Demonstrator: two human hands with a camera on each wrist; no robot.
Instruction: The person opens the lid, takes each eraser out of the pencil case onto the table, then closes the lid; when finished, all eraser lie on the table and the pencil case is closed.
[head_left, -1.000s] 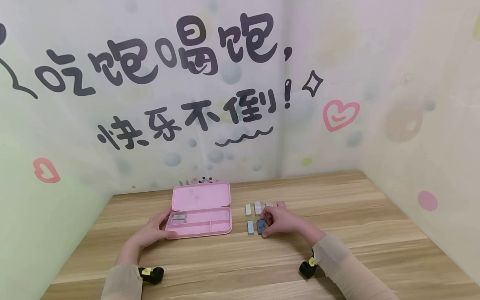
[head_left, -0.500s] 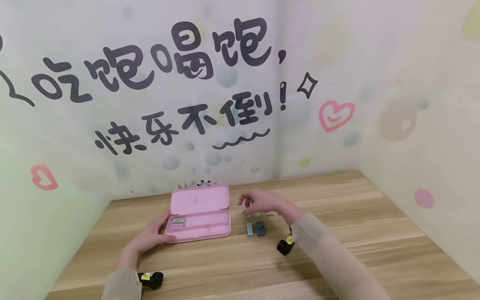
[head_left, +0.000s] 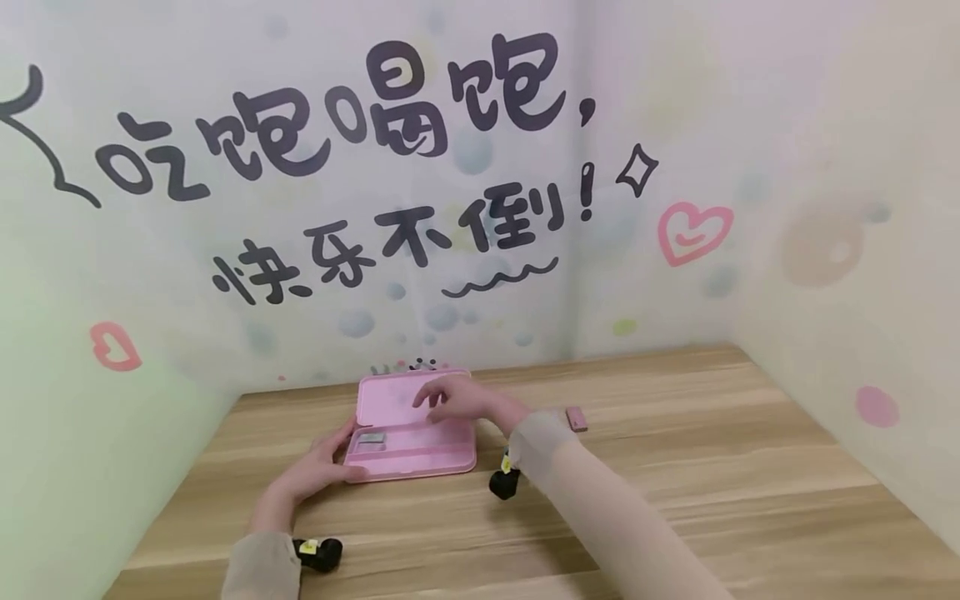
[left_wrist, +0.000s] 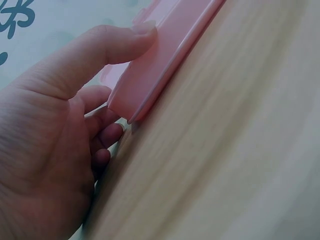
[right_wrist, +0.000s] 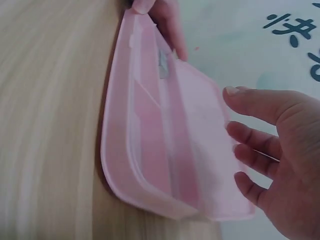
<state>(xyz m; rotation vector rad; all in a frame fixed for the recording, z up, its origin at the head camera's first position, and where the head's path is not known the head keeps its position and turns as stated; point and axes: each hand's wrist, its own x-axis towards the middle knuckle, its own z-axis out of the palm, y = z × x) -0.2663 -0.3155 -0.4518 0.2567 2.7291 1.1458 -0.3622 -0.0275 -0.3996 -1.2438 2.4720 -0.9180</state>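
A pink pencil case (head_left: 411,472) lies open on the table, its lid (head_left: 375,404) folded back toward the wall. At the case's left end my left hand (head_left: 322,460) holds it, the thumb (left_wrist: 145,37) over the front wall and the fingers round the end. My right hand (head_left: 457,398) hovers over the right part of the lid, fingers loosely bent and apart. In the right wrist view nothing shows between the right hand's fingers (right_wrist: 255,140). A small grey-green block (head_left: 371,437) sits in the left of the rear compartment.
On the wooden table (head_left: 735,467), a small pink block (head_left: 576,418) lies to the right of the case. The right sleeve (head_left: 592,483) hides the area where other small blocks lay. A printed wall (head_left: 510,325) stands close behind the case.
My right hand has left the dark blue block and moved left, past the other blocks, to above the case lid. My left hand has kept its hold on the case.
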